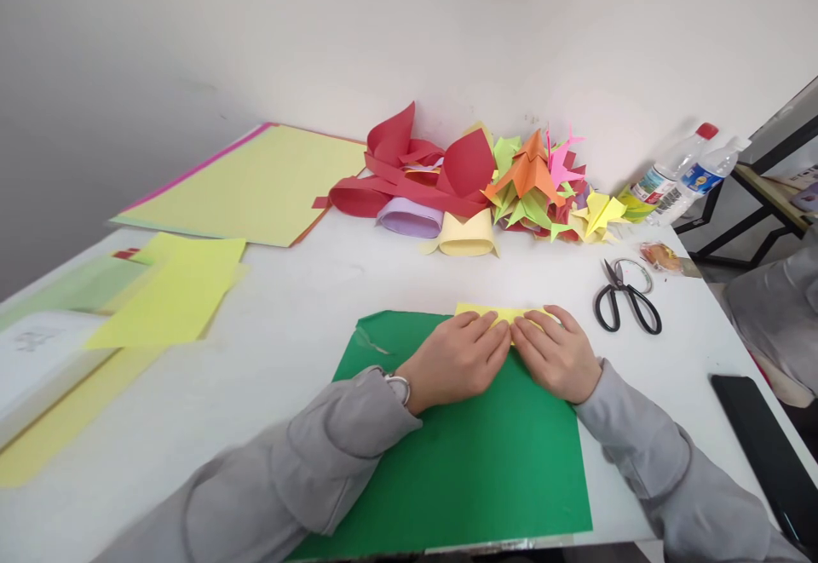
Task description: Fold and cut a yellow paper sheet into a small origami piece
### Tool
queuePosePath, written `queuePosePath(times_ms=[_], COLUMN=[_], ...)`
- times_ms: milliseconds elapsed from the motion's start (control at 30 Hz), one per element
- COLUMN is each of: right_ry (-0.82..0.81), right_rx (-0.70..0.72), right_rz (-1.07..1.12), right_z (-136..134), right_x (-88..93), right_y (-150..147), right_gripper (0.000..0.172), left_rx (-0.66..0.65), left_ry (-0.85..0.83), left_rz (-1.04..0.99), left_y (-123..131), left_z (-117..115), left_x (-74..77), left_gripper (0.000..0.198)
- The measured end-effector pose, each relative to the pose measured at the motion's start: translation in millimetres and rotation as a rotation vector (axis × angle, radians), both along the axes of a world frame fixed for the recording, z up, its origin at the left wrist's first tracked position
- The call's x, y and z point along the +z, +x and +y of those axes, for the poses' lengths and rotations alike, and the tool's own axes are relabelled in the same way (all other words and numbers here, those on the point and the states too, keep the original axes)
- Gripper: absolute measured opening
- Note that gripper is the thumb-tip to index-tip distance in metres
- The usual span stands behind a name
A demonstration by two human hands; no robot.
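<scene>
My left hand [457, 357] and my right hand [557, 352] lie side by side on a small yellow folded paper [504, 313], fingertips pressed down on it and meeting in the middle. Most of the paper is hidden under the fingers. It rests on the far edge of a green sheet [473, 461] spread on the white table [307, 307]. Both arms wear grey sleeves, and a watch sits on my left wrist.
Black scissors [623, 295] lie right of my hands. A pile of coloured folded paper figures [530, 184] and red paper curls [415, 175] sits at the wall. Yellow sheets [172, 290] lie left, two plastic bottles [687, 171] far right, a dark phone [763, 452] at the right edge.
</scene>
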State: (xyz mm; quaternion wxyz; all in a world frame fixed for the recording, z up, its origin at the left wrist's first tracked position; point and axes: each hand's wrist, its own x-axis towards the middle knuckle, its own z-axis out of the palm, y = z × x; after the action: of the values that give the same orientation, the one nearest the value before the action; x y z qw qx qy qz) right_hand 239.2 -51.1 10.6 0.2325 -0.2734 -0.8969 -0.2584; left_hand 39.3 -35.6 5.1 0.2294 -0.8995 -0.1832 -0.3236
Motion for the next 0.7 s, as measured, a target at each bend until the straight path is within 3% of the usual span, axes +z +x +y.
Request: queuePosePath(times_ms=[267, 533, 700], right_ry=[-0.001, -0.001, -0.109], right_rx=[-0.073, -0.148, -0.163], right_rz=[0.019, 0.147, 0.431], right_z=[0, 5, 6], right_x=[0.8, 2.8, 2.6], right_y=[8, 22, 28], right_gripper=[0.020, 0.029, 0.028], left_rx=[-0.031, 0.053, 0.139], left_ry=[-0.068, -0.068, -0.161], left_rz=[-0.022, -0.072, -0.233], left_y=[-11, -32, -43], left_z=[9, 24, 29], left_x=[4.5, 9.7, 9.8], left_gripper=[0.012, 0.017, 0.019])
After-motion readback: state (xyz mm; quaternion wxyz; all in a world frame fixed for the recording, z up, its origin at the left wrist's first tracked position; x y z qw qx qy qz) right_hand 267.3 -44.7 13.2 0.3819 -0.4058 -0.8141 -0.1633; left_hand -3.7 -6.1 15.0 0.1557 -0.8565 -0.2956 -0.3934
